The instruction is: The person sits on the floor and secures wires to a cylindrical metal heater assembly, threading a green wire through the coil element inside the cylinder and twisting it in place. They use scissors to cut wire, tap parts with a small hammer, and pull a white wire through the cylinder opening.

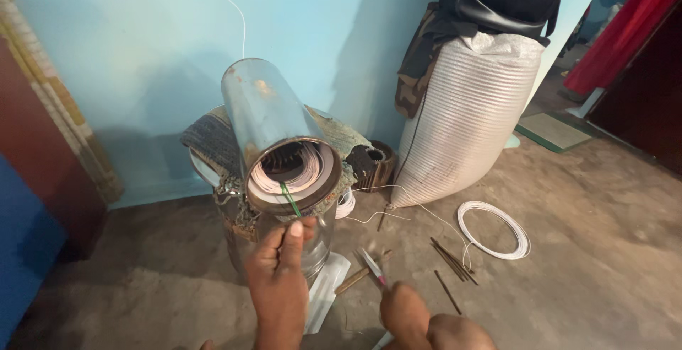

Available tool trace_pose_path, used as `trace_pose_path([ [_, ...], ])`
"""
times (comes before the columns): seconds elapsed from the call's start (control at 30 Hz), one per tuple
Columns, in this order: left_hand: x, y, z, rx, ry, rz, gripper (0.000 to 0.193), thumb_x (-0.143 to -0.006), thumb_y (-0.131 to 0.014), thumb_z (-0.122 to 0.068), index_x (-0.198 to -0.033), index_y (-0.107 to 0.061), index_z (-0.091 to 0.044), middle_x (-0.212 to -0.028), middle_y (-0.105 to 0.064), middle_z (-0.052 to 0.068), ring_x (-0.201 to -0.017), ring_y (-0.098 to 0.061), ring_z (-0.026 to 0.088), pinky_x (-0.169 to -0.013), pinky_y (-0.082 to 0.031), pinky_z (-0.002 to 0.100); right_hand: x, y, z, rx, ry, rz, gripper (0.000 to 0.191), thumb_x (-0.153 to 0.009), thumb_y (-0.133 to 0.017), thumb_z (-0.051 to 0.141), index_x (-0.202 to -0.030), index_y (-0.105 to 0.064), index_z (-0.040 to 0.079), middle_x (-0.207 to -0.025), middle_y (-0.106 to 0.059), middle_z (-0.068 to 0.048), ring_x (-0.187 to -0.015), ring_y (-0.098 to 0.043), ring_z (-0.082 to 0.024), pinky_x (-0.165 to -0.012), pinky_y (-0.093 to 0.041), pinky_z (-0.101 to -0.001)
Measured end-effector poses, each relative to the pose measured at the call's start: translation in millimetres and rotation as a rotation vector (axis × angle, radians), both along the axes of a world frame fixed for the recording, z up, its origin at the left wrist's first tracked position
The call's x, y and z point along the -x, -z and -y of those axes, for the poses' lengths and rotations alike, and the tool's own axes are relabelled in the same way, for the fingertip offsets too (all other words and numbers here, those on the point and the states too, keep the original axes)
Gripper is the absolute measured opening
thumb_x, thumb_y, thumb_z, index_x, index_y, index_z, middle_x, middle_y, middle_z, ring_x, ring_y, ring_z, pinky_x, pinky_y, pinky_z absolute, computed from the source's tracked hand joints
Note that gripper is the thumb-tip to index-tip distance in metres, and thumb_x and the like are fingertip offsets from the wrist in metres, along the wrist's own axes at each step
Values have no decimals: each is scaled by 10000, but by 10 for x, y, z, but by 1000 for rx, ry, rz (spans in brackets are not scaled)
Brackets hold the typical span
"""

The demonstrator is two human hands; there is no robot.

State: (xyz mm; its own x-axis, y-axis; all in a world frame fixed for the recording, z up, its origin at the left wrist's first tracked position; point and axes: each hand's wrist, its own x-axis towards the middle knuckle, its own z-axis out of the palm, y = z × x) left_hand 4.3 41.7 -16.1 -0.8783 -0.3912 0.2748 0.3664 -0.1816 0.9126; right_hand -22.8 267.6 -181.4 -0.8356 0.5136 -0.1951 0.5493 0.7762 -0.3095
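Nearest, the right hand [406,307] closes on a small pink-handled tool [372,267], kept low and ready. Ahead, the left hand [280,257] pinches a green strip [289,198] at the mouth of the tilted steel cylinder [273,133], which rests angled on a padded stand [213,144] so its windings face the person.

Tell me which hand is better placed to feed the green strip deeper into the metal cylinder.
Left, probably. The left hand already pinches the green strip at the cylinder mouth. The right hand is lower and apart, holding a small tool.
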Motion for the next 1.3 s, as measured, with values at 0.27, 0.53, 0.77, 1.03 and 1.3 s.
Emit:
trace_pose_path([
  [0.27, 21, -93, -68, 96, -80, 55, 247, -982, -619, -165, -941, -791, 7, -842, -791, 47, -784, -661, 104, -735, -522, 267, 100, -909, 395, 53, -418, -784, 180, -908, -651, 220, -932, -737, 64, -914, -721, -184, -858, -690, -405, -734, -546, -495],
  [0.53, -18, -115, -166, 289, -222, -106, 182, -977, -600, -116, -990, -704, 33, -852, -706, 126, -775, -674, 206, -734, -519, 319, 301, -2916, 1509, -83, -1080, -668, 139, -855, -677, 112, -928, -732, 7, -898, -716, -218, -860, -702, -403, -761, -558, -480],
  [0.77, -45, -97, -121, 287, -280, -191, 175, -962, -600, -99, -1017, -699, 34, -896, -723, 122, -805, -689, 195, -746, -531, 315, 539, -2822, 1520, -352, -1119, -531, 124, -802, -685, 101, -870, -751, 21, -864, -725, -215, -857, -740, -369, -755, -596, -461],
  [1.03, 150, -43, -151, -315, -3, -57, 225, -991, -637, -122, -914, -734, 66, -846, -738, 96, -762, -657, 141, -749, -546, 298, 105, -2835, 1149, 220, -775, -768, 167, -904, -704, 158, -987, -735, 16, -813, -738, -190, -713, -741, -285, -662, -570, -392],
  [1.3, 63, -300, -146, -284, -14, 17, 239, -974, -650, -129, -917, -747, 82, -894, -782, 96, -758, -655, 139, -716, -544, 296, 41, -2046, 1165, 836, -894, -1001, 234, -851, -651, -51, -1074, -711, -10, -993, -715, -84, -831, -700, -132, -660, -590, -271],
])
